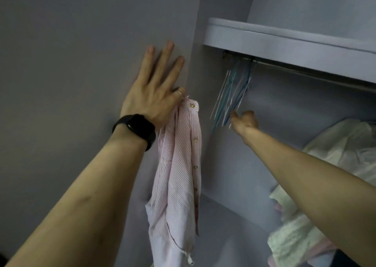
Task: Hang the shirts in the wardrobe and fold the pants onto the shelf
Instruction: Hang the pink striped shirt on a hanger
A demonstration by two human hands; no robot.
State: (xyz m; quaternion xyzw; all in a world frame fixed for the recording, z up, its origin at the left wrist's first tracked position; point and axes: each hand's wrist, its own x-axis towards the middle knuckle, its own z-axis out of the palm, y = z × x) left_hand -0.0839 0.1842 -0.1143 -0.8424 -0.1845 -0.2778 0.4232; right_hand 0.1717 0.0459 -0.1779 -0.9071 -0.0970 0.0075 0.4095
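While three fingers of the left hand [150,100] lie spread on the grey panel [81,43], its ringed finger curls round the pink striped shirt [179,165], hanging beside the wardrobe opening; right hand [245,121], fingers curled, touches hangers [230,100] on the rail [305,66], whether gripping one cannot be told

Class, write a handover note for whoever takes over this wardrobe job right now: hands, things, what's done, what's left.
Left hand pinches the striped shirt, other fingers flat on the wardrobe panel.
Right hand reaches the bare hangers on the rail; grip unclear.
Shirt not yet on a hanger.
Left: take a hanger, hang it, then sort the pale clothes piled at right.
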